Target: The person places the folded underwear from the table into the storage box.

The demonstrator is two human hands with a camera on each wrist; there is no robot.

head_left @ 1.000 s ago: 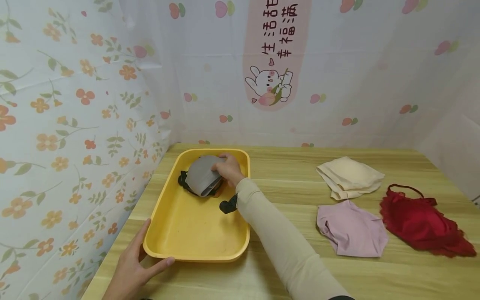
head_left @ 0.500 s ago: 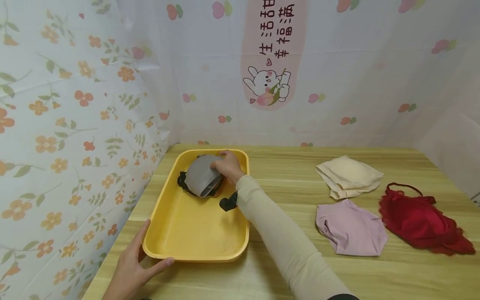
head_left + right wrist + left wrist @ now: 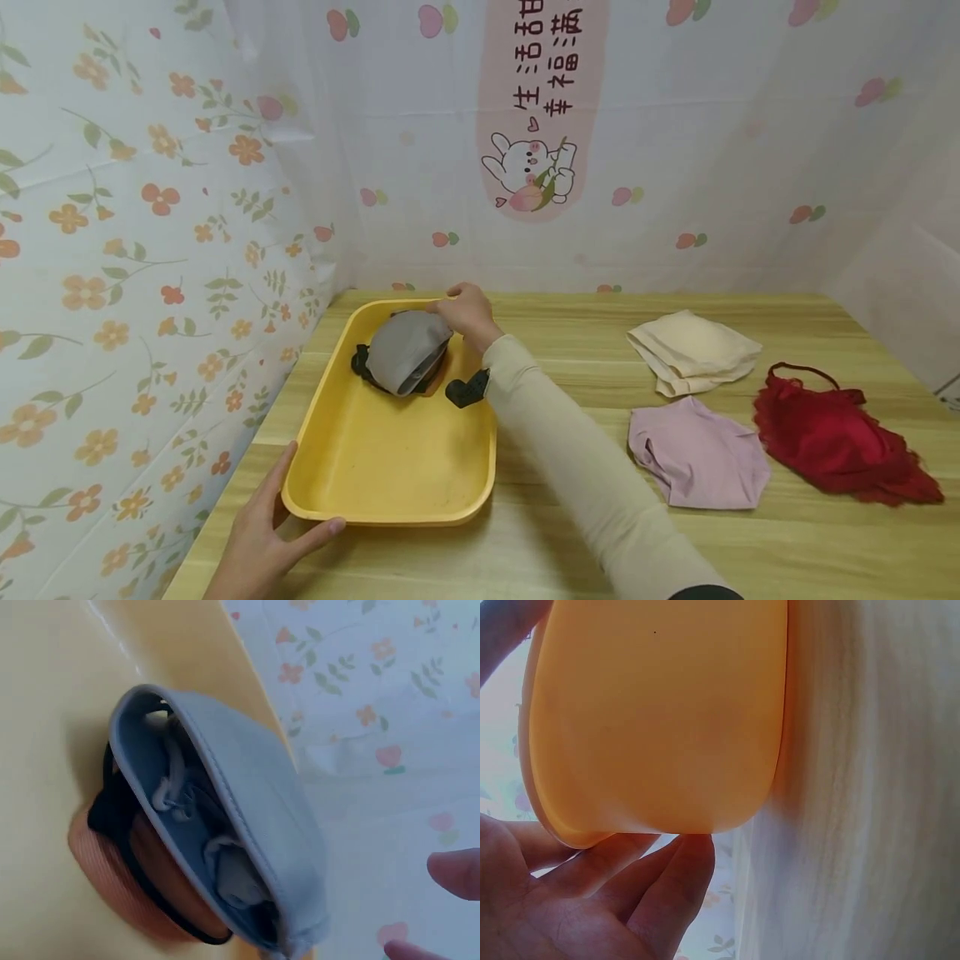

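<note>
One grey garment (image 3: 403, 352) in one yellow tub (image 3: 405, 467)

It lies at the far end, over black fabric (image 3: 361, 363) and brown fabric (image 3: 97, 877), count unclear. The right hand (image 3: 468, 312) is just beside it, fingers apart and holding nothing. The left hand (image 3: 262, 535) touches the tub's near left corner, fingers spread. On the table (image 3: 525, 550): one cream garment (image 3: 695, 350), one lilac garment (image 3: 701, 458), one red garment (image 3: 840, 437).

This looked like a small household corner, screened off at the left and back; whether it stood inside a real home could not be told. Creased, flower-printed sheeting (image 3: 127, 250) lined the left side, and a pale backdrop (image 3: 660, 150) carried a cartoon rabbit (image 3: 517, 167) and Chinese lettering (image 3: 528, 54). A wood-grain desk (image 3: 558, 350) with underclothes (image 3: 701, 458) and a yellow tub (image 3: 390, 467) looked domestic.
</note>
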